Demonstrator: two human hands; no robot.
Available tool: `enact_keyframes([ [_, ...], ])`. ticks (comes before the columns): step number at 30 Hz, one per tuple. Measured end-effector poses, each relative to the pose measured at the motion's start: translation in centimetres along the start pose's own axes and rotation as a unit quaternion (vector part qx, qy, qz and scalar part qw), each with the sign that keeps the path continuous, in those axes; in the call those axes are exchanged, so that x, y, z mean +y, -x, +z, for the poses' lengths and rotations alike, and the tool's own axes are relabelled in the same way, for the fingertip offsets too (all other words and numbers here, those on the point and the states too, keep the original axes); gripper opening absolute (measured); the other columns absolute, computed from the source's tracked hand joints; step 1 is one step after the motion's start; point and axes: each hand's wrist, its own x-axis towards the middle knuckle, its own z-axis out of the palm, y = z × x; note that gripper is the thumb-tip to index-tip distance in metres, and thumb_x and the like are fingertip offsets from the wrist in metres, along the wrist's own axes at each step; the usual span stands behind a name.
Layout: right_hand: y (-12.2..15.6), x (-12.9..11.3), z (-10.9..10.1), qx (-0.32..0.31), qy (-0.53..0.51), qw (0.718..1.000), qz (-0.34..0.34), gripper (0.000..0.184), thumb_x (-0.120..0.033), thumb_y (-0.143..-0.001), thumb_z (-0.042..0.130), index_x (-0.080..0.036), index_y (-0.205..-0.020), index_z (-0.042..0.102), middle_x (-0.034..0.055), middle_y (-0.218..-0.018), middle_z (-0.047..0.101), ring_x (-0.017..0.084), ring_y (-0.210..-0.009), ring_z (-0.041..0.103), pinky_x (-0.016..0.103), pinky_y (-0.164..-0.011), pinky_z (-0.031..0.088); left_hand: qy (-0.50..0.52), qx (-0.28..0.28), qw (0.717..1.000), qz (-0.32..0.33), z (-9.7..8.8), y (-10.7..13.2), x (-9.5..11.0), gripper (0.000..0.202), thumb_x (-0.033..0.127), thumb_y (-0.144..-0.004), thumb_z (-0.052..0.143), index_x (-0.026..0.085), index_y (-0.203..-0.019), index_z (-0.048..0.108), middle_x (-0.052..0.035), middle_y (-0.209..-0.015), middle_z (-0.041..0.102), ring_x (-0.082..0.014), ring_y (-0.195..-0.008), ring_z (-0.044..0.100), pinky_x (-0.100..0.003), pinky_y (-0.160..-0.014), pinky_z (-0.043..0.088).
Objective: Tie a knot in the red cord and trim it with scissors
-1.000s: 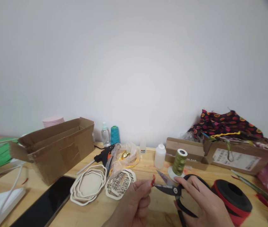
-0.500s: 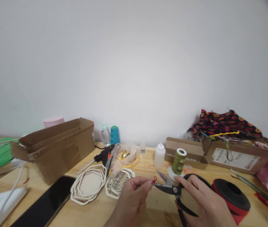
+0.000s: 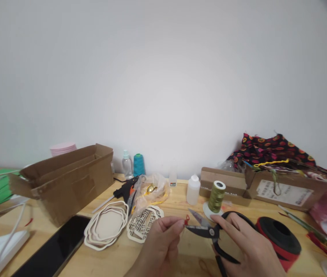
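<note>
Your left hand (image 3: 163, 240) pinches a small red cord loop (image 3: 187, 218) between thumb and fingertips, and your right hand (image 3: 248, 246) grips the black-handled scissors (image 3: 211, 232), blades parted, their tips just beside the cord; whether they touch it, I can't tell. For a clean snip, hold the loop steady, use the blade tips and mind your left fingertips. Your left hand reaches in side-on, fingers curled; your right lies palm down, index finger extended toward the olive thread spool (image 3: 217, 197), which stands beyond the scissors on the bench (image 3: 190, 252).
</note>
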Motion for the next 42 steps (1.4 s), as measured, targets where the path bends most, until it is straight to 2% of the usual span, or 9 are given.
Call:
enact_keyframes([
  [4, -0.2, 0.0, -0.2, 0.009, 0.014, 1.0, -0.011, 0.053, -0.01, -0.063, 0.049, -0.014, -0.116, 0.047, 0.0078, -0.085, 0.054, 0.018, -0.075, 0.057, 0.026, -0.058, 0.05, 0.054, -0.007, 0.998, -0.039, -0.4, 0.0, -0.2, 0.024, 0.029, -0.055, 0.075, 0.012, -0.062, 0.058, 0.0141, -0.037, 0.023, 0.0001, -0.034, 0.009, -0.012, -0.031, 0.004],
  [10, -0.4, 0.4, -0.4, 0.017, 0.027, 0.999, -0.022, 0.05, -0.01, -0.062, 0.048, -0.012, -0.113, 0.049, 0.0066, -0.079, 0.055, 0.017, -0.07, 0.058, 0.024, -0.055, 0.05, 0.14, -0.004, 0.987, -0.079, -0.5, 0.2, 0.0, 0.039, 0.024, -0.048, 0.079, 0.015, -0.052, 0.041, 0.0137, -0.04, 0.027, 0.0024, -0.034, 0.013, -0.008, -0.029, 0.005],
  [15, -0.1, 0.9, -0.3, 0.019, 0.029, 0.999, -0.037, 0.051, -0.013, -0.068, 0.05, -0.016, -0.119, 0.044, 0.0059, -0.081, 0.055, 0.016, -0.071, 0.057, 0.023, -0.056, 0.049, 0.193, -0.012, 0.973, -0.125, -0.8, 0.1, 0.2, 0.038, 0.02, -0.046, 0.08, 0.014, -0.055, 0.043, 0.0147, -0.04, 0.024, 0.0039, -0.03, 0.015, -0.006, -0.027, 0.005],
  [19, -0.2, 0.9, -0.9, 0.01, 0.043, 0.997, -0.063, 0.049, -0.013, -0.07, 0.048, -0.012, -0.119, 0.044, 0.0079, -0.083, 0.056, 0.017, -0.074, 0.059, 0.022, -0.059, 0.05, 0.246, -0.028, 0.957, -0.153, -0.9, 0.0, 0.4, 0.037, 0.016, -0.043, 0.081, 0.012, -0.058, 0.047, 0.0155, -0.043, 0.018, 0.0046, -0.029, 0.017, -0.007, -0.027, 0.006],
  [24, -0.1, 0.7, -1.2, -0.007, 0.074, 0.992, -0.102, 0.037, -0.02, -0.081, 0.037, -0.015, -0.116, 0.048, 0.0049, -0.071, 0.058, 0.015, -0.059, 0.059, 0.018, -0.048, 0.049, 0.305, -0.042, 0.937, -0.168, -0.8, 0.2, 0.7, 0.033, 0.01, -0.047, 0.078, 0.012, -0.06, 0.048, 0.015, -0.048, 0.009, 0.0043, -0.028, 0.018, -0.008, -0.027, 0.006],
  [29, -0.1, 0.3, -1.0, -0.018, 0.106, 0.986, -0.124, 0.039, -0.029, -0.09, 0.024, -0.011, -0.114, 0.049, 0.0029, -0.062, 0.055, 0.013, -0.051, 0.057, 0.018, -0.043, 0.046, 0.337, -0.056, 0.923, -0.18, -0.7, 0.4, 0.8, 0.033, 0.007, -0.054, 0.074, 0.014, -0.055, 0.042, 0.0143, -0.049, 0.007, 0.004, -0.028, 0.018, -0.008, -0.027, 0.006],
  [33, -0.2, 0.1, -0.9, -0.014, 0.129, 0.983, -0.133, 0.041, -0.028, -0.091, 0.02, -0.01, -0.11, 0.051, 0.0025, -0.061, 0.055, 0.012, -0.051, 0.058, 0.017, -0.045, 0.046, 0.353, -0.067, 0.914, -0.187, -0.7, 0.4, 0.9, 0.033, 0.006, -0.056, 0.072, 0.015, -0.053, 0.04, 0.0143, -0.049, 0.008, 0.0041, -0.028, 0.018, -0.008, -0.027, 0.006],
  [42, 0.2, 0.3, -0.5, -0.029, 0.15, 0.978, -0.141, 0.039, -0.025, -0.091, 0.022, -0.009, -0.115, 0.049, 0.0018, -0.059, 0.052, 0.012, -0.053, 0.058, 0.016, -0.045, 0.046, 0.379, -0.082, 0.9, -0.199, -0.8, 0.5, 0.6, 0.033, 0.005, -0.055, 0.073, 0.014, -0.053, 0.041, 0.0141, -0.05, 0.007, 0.0035, -0.029, 0.017, -0.008, -0.027, 0.007],
])
